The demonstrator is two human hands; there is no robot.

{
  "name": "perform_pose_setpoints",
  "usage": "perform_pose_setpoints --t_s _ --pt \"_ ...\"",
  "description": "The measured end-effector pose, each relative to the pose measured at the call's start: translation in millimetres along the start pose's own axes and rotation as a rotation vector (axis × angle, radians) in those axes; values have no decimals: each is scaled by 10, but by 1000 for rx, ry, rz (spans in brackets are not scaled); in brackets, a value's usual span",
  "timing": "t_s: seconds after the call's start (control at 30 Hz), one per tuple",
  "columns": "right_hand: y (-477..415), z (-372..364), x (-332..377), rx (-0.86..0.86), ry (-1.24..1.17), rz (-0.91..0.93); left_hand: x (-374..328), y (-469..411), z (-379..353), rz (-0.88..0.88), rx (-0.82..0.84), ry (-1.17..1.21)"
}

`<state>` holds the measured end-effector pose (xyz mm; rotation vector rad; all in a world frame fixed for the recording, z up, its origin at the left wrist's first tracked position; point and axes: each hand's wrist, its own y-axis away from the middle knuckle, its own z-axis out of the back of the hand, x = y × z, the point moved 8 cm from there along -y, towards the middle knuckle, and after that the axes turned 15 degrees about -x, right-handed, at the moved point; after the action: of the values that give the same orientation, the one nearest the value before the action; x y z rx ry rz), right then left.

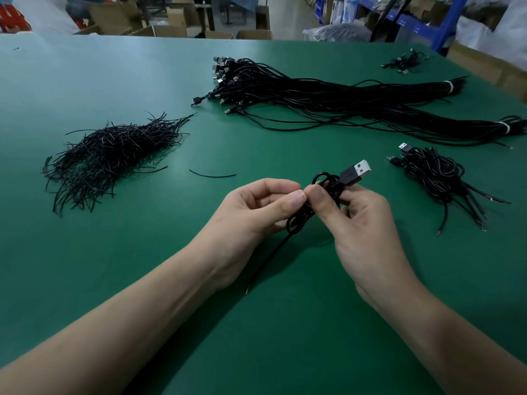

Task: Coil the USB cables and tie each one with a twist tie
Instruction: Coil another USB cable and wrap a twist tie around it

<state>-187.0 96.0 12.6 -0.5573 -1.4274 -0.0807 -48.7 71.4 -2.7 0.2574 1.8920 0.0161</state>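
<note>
Both hands hold one coiled black USB cable (328,183) above the green table (142,238). My right hand (362,220) grips the coil with thumb and fingers; its silver USB plug (359,171) sticks out up and to the right. My left hand (259,206) pinches at the coil's middle, thumb tip against the right thumb. The cable's loose tail (268,260) hangs down to the table. A pile of black twist ties (108,155) lies at the left, and a single tie (212,175) lies apart. Whether a tie is on the coil is hidden by my fingers.
A large bundle of uncoiled USB cables (328,101) stretches across the back right, bound with white bands. A heap of coiled cables (439,178) lies at the right. A few more cables (405,62) sit at the far right corner. Boxes and shelving stand beyond the table.
</note>
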Motion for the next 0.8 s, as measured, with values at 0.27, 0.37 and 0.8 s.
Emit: perform_pose_setpoints --t_s 0.27,0.37,0.8 --pt "1 41 -50 -22 -4 -26 5 40 12 -101 -78 -167" --pt "-3 27 -68 -6 -29 -43 -28 59 14 -146 -87 -221" --pt "6 -2 -40 247 -100 -249 -91 67 -23 -239 -27 -406"
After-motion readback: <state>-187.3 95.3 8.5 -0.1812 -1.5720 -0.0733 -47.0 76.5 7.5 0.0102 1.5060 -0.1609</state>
